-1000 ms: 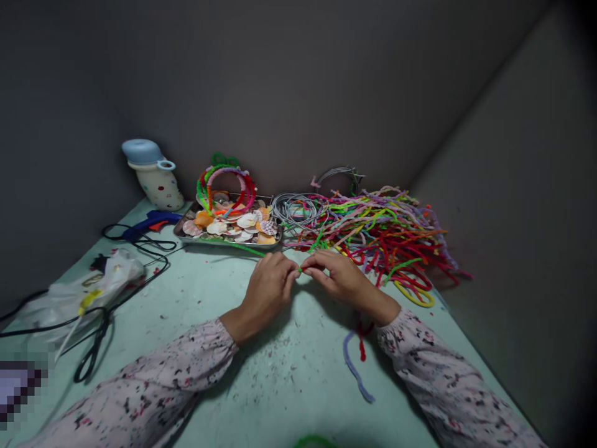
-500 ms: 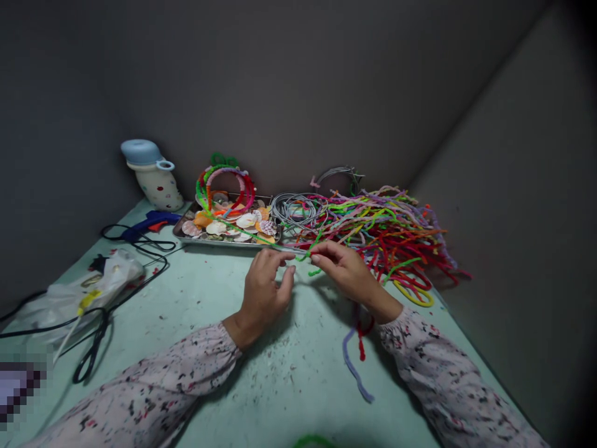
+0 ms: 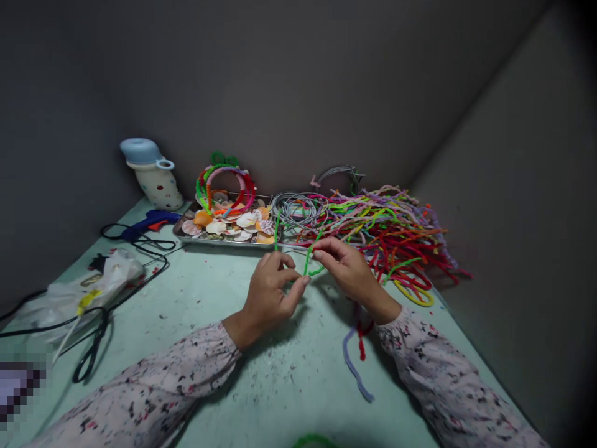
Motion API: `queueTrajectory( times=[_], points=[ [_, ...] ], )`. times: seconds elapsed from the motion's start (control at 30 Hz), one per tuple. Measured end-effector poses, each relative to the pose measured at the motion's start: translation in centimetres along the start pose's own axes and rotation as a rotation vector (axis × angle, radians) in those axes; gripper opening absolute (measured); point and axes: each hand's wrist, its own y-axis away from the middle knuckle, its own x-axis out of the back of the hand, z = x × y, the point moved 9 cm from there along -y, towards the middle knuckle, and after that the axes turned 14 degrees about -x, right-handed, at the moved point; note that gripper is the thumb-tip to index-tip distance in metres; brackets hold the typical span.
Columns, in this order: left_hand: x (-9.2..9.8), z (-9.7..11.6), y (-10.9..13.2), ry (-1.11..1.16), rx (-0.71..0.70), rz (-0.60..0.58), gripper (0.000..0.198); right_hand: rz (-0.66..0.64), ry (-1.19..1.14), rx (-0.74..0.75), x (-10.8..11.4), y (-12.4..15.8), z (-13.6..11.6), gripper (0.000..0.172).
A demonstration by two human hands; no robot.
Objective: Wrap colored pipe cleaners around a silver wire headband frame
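Observation:
Between my hands, above the table's middle, is a bent green pipe cleaner (image 3: pixel 306 261). My right hand (image 3: pixel 349 272) pinches it from the right with thumb and forefinger; a speck of red shows at the fingertips. My left hand (image 3: pixel 268 292) has its thumb and forefinger closed on the green strand lower down, and a green length rises behind its knuckles. A thin pale strand runs behind both hands. Below my right wrist lie a lilac pipe cleaner (image 3: pixel 355 367) and a knotted red one (image 3: pixel 361 347).
Behind my hands stand a metal tray (image 3: pixel 228 244) of shells (image 3: pixel 245 221), wrapped colourful hoops (image 3: pixel 252 186), grey wire coils (image 3: pixel 293 213) and a pipe cleaner pile (image 3: pixel 401 218). Leftward are a bottle (image 3: pixel 156 183), a blue glue gun (image 3: pixel 147 224), a plastic bag (image 3: pixel 124 267) and black cable (image 3: pixel 97 358).
My left hand's thumb and forefinger have come together on the green strand, slightly lower and to the right. The long green end swung from lying across the tray to upright. My right hand barely moved.

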Motion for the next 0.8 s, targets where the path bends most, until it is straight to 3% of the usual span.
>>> queueTrajectory(
  times=[0.2,0.33,0.57,0.8],
  points=[
    [-0.1,2.1,0.2,0.31,-0.155,-0.046,0.024,0.018,0.026,0.008,0.2,-0.1,-0.1,0.013],
    [0.0,3.1,0.2,0.275,-0.254,-0.081,0.022,0.001,0.034,0.007,0.2,-0.1,-0.2,0.013],
    [1.8,-0.2,0.0,-0.103,-0.024,0.148,0.022,-0.078,0.017,-0.026,-0.7,0.0,0.1,0.011],
    [1.9,-1.1,0.1,-0.257,0.035,0.147,0.016,-0.152,0.037,-0.035,-1.9,0.4,0.0,0.011]
  ],
)
